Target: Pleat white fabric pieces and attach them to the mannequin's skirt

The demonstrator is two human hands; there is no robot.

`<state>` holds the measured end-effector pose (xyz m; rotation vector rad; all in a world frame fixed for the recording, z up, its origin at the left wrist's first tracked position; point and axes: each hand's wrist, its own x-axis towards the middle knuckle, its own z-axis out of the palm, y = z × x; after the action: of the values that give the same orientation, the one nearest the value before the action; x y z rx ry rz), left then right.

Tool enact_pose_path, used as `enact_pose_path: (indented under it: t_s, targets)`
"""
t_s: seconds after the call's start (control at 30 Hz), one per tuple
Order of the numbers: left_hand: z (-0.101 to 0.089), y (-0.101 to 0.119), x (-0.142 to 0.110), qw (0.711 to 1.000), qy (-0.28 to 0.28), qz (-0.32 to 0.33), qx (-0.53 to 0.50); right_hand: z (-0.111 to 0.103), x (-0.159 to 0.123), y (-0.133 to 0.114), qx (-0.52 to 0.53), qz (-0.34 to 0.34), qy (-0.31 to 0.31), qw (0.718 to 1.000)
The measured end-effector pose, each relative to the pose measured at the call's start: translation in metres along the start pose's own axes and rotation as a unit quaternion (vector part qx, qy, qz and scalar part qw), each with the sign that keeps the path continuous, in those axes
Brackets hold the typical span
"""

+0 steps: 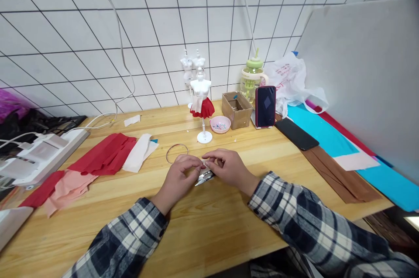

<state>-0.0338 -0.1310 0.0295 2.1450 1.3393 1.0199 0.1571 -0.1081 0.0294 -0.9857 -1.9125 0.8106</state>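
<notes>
We hold our left hand (183, 175) and right hand (229, 167) close together, fingertips narrow, perhaps pinching something too small to tell, just by the snips (205, 176), about midway between the table's (209, 221) front and back edges.

"What is everything carried by?"
"By a pale wooden tabletop (203, 228). Thread snips (205, 176) are laid near its middle."
"And at the left?"
"A power strip (52, 156) is placed there; red fabric (106, 153) is spread near it."
"Elsewhere?"
"A pink bowl (220, 131) and a cardboard box (242, 119) are set toward the back, and brown fabric strips (340, 176) are laid at the right."
</notes>
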Motion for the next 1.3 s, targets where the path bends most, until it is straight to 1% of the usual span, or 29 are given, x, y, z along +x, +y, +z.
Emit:
enact_pose_path:
  t_s: [0.1, 0.23, 0.33, 0.47, 0.57, 0.67, 0.8, 0.9, 1.1, 1.3]
  targets:
    - [0.001, -0.001, 0.0, 1.0, 0.003, 0.007, 0.013, 0.006, -0.003, 0.0, 0.056, 0.035, -0.01, 0.998]
    - [0.002, -0.002, 0.0, 0.999, -0.002, 0.022, 0.026, 0.006, -0.002, 0.001, 0.052, 0.044, -0.016, 0.998]
    - [0.003, -0.002, 0.0, 0.999, -0.008, 0.032, 0.034, 0.004, -0.002, 0.0, 0.03, 0.031, -0.028, 0.999]
    - [0.004, 0.001, -0.002, 0.998, -0.017, 0.04, 0.035, -0.001, -0.002, -0.003, -0.025, -0.008, -0.051, 0.998]
    - [0.004, 0.002, -0.002, 0.998, -0.026, 0.036, 0.036, -0.004, -0.001, -0.003, -0.032, -0.026, -0.064, 0.997]
    - [0.002, -0.002, -0.002, 0.999, -0.029, 0.009, 0.044, -0.006, 0.002, 0.002, -0.006, -0.018, -0.048, 0.999]
    - [-0.002, -0.01, 0.0, 0.998, -0.021, -0.044, 0.05, -0.01, 0.006, 0.014, 0.03, 0.038, 0.002, 0.999]
    - [-0.003, -0.01, 0.001, 0.998, -0.02, -0.05, 0.045, -0.011, 0.007, 0.019, 0.031, 0.06, 0.007, 0.998]
    - [0.002, -0.002, 0.0, 0.998, -0.03, -0.004, 0.051, -0.007, 0.004, 0.016, -0.008, 0.012, -0.016, 1.0]
    - [0.004, -0.005, -0.001, 0.998, -0.019, 0.023, 0.058, -0.004, 0.003, 0.016, -0.033, -0.026, -0.022, 0.999]
